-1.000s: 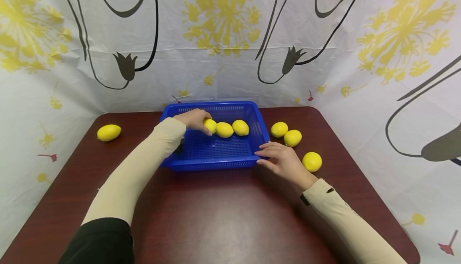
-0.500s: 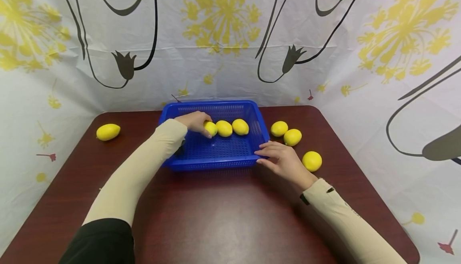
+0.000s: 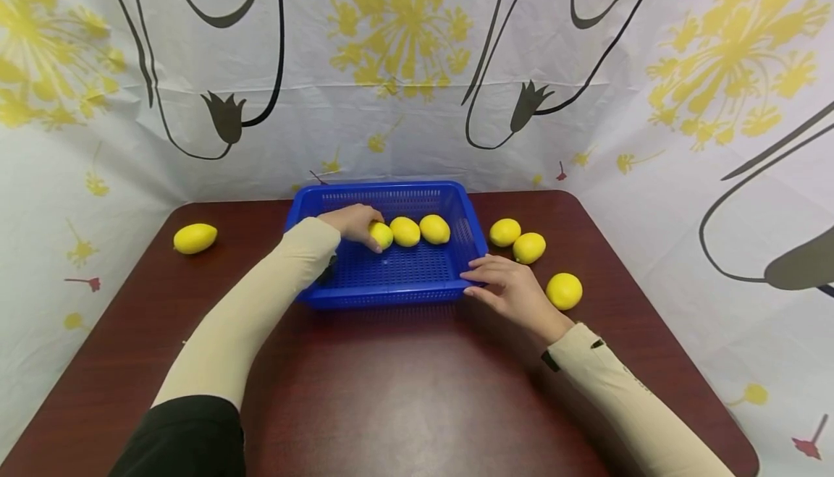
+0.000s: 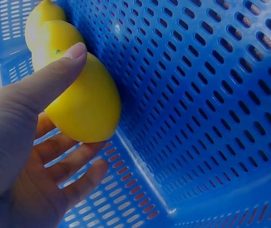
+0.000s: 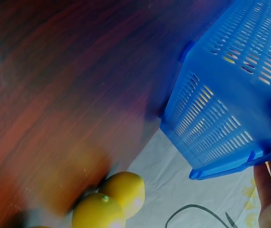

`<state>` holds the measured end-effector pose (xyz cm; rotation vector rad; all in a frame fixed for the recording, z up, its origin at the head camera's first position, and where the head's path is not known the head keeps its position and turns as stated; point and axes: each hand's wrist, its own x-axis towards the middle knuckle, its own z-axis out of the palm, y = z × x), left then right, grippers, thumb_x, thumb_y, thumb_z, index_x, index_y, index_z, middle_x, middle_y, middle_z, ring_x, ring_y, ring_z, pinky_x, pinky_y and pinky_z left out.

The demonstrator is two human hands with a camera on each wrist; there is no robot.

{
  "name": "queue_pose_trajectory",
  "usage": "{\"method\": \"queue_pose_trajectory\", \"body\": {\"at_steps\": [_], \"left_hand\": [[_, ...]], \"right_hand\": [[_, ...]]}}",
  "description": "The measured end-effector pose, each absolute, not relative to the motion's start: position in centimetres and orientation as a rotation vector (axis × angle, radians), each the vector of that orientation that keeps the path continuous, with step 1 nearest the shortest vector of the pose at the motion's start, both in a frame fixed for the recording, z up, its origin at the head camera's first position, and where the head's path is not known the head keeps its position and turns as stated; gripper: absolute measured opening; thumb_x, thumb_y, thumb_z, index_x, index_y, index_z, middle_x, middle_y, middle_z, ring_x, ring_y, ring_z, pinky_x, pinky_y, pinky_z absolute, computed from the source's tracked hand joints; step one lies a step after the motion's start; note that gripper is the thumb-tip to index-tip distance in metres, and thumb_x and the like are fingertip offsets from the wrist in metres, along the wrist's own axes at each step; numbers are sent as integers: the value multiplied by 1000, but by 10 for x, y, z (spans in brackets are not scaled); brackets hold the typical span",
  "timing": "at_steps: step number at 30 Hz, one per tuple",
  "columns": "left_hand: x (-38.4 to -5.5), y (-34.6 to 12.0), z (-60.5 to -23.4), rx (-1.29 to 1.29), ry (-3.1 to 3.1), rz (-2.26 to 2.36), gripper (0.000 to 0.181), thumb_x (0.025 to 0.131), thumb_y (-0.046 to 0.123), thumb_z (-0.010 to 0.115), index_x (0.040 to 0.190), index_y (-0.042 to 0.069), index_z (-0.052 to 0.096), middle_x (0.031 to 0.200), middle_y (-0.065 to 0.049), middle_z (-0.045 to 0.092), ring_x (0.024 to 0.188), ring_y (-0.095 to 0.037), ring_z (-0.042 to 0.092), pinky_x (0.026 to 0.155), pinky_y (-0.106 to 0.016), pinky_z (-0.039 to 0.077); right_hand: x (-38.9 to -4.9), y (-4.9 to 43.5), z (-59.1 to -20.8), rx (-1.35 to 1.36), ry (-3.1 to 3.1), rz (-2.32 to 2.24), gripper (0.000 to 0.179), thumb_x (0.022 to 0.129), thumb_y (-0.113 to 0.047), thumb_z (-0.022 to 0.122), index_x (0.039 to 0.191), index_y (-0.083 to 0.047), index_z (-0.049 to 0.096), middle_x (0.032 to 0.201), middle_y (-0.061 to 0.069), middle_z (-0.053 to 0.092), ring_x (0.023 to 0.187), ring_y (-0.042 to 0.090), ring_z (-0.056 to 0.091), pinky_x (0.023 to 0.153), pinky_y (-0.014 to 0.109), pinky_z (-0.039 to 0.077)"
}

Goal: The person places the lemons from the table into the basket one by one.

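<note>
Inside the blue plastic basket [image 3: 384, 292], my left hand [image 3: 354, 224] holds a yellow lemon [image 3: 381, 236]. In the left wrist view the thumb of this left hand [image 4: 16, 118] lies over the lemon [image 4: 90, 104], with the fingers spread along its other side. Two more lemons, the middle one [image 3: 405, 231] and the right one [image 3: 435, 229], sit in a row beside it. My right hand [image 3: 515, 292] grips the basket's near right corner, fingertips at the rim. In the right wrist view, fingers [image 5: 266, 187] meet the basket rim [image 5: 225, 171].
To the right of the basket, two lemons lie close together, one [image 3: 504, 233] behind the other [image 3: 529, 248]. Another lemon [image 3: 564, 292] is beside my right wrist. A single lemon [image 3: 195, 238] lies at the far left of the dark wooden table [image 3: 391, 390]. A patterned white curtain [image 3: 410, 137] hangs behind.
My left hand and its lemon have shifted slightly toward me within the basket. My right hand stays at the corner, and the other lemons keep their places.
</note>
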<state>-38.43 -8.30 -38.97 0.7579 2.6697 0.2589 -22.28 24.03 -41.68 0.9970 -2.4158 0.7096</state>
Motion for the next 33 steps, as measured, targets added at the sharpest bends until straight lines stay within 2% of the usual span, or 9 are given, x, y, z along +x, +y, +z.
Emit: {"method": "queue_pose_trajectory", "body": {"at_steps": [15,19,25,33], "left_hand": [[-381,-81,-390,781,2659,244,73,84,35,78,143,3,49,145,-18,54,133,-32,51,113,-45,42],[-383,-81,-386,780,2640,280,77,83,35,79,146,4,46,145,-18,53,135,-32,50,115,-46,41],[-385,-92,-379,760,2638,384,76,84,33,79,147,6,45,143,-18,54,134,-32,50,113,-47,42],[-379,-121,-360,772,2647,609,73,87,29,77,148,5,43,144,-21,52,133,-37,50,111,-50,43]], "right_hand": [[-223,242,-413,871,-2533,986,31,77,-17,84,108,-15,78,114,10,75,114,23,66,99,46,53],[-224,243,-411,883,-2518,983,30,76,-17,85,105,-15,78,112,10,75,112,23,66,99,38,54],[-225,243,-411,941,-2461,975,30,75,-16,86,104,-14,78,107,5,76,106,20,66,98,20,50],[-225,242,-410,951,-2438,930,27,73,-15,87,98,-16,79,98,-3,73,98,12,57,87,19,47]]}}
